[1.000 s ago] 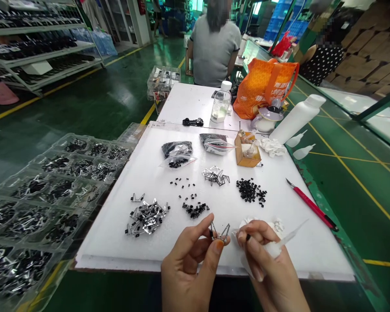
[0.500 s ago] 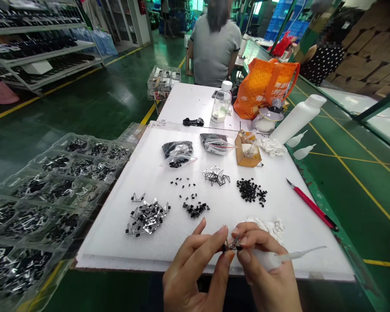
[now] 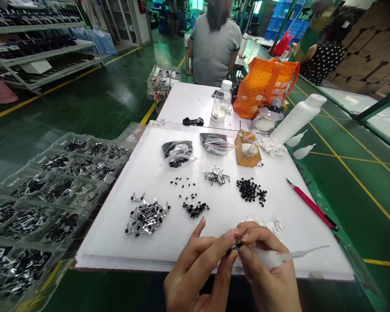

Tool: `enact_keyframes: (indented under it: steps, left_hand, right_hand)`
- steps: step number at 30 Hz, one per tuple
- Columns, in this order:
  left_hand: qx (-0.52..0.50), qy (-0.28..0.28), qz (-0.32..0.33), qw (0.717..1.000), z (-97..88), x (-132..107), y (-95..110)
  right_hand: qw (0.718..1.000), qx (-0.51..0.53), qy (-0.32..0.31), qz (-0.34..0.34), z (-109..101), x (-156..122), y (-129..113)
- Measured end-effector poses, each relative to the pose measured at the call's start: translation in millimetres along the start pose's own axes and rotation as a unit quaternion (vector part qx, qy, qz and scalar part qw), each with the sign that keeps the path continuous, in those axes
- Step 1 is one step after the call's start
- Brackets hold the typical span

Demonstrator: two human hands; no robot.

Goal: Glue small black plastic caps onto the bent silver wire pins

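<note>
Far left, off the board's edge: clear plastic trays [image 3: 35, 195], compartments filled with black-and-silver parts. A white foam board [image 3: 143, 173] covers the bench. On its left part lies a heap of silver clips with black ends [image 3: 146, 216]. Centre: loose black pieces [image 3: 195, 209], plastic bags [image 3: 177, 151] further back, and a tangle of bare wire clips [image 3: 216, 176].

Near edge, centre — left hand [image 3: 195, 277] over the board's front edge, thumb and one finger closed on a small part [image 3: 235, 247], metal with a black piece on it. Another finger stands up free, apart from the rest. Right hand [image 3: 266, 277] meets it from the other side: thumb and forefinger tips pressed onto the same small part, touching the left fingertips. The other right fingers curl round a white dropper bottle [image 3: 279, 258], its thin nozzle pointing right, roughly level above the board. The small part sits between both pinches, just above the front edge, not resting on the board.

Just behind the right hand: crumpled white tissue [image 3: 273, 225]. Further back are a pile of black bits [image 3: 250, 190] and a small cardboard box [image 3: 247, 156]. Right edge: red-handled knife [image 3: 312, 207], lying slantwise. Back right — tall white bottle [image 3: 297, 118] and orange bag [image 3: 263, 84]. A person in a grey shirt [image 3: 214, 47] sits, back turned, at the far table.
</note>
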State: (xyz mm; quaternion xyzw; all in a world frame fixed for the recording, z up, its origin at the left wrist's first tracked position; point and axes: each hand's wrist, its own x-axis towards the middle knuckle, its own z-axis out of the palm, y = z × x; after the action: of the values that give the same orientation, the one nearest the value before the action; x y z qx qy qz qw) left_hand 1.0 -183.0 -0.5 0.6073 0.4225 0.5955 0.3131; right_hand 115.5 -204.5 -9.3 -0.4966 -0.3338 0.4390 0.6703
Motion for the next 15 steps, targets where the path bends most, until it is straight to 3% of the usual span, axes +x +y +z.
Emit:
enact_keyframes:
  steps: [6, 15]
  left_hand:
    - [0.009, -0.006, -0.002, 1.0, -0.6, -1.0, -2.3]
    - [0.008, 0.007, -0.003, 1.0, 0.0, -3.0, -1.8]
  right_hand:
    - [0.999, 0.019, 0.015, 0.031, -0.8, -3.1, 2.6]
    - [0.999, 0.012, 0.033, 0.014, 2.5, -3.3, 3.8]
